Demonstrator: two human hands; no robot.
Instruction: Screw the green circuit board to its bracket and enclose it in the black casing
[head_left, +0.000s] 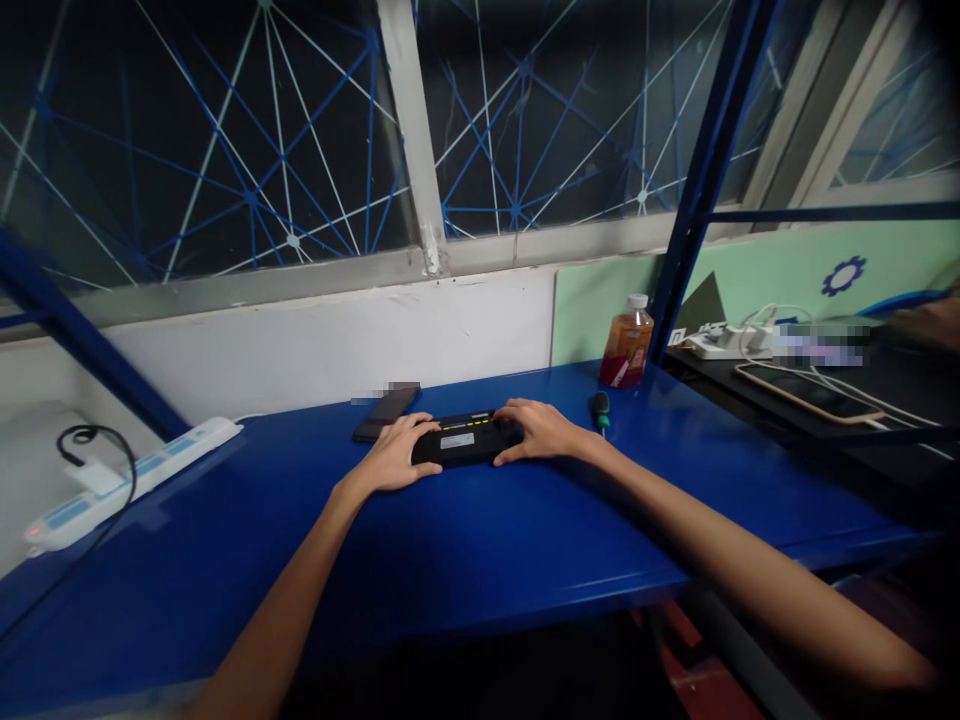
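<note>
A flat black rectangular device (pixel 469 453) lies on the blue table, with a pale label and a row of yellow marks on its upper face. Its exact kind cannot be made out. Around its left end my left hand (pixel 394 455) is closed, thumb at the near edge and fingers over the far side. My right hand (pixel 541 430) grips the right end in the same way, thumb in front and fingers behind. Just behind my left hand lies a dark phone (pixel 386 412). To the right of my right hand is a screwdriver (pixel 601 411) with a black and green handle.
A bottle (pixel 628 345) of reddish-orange drink stands at the back right of the blue table (pixel 450 560). On the left lies a white power strip (pixel 142 480) with a black cable. Another phone (pixel 810 392) and white cables rest on the dark desk to the right. Blue frame posts rise on both sides.
</note>
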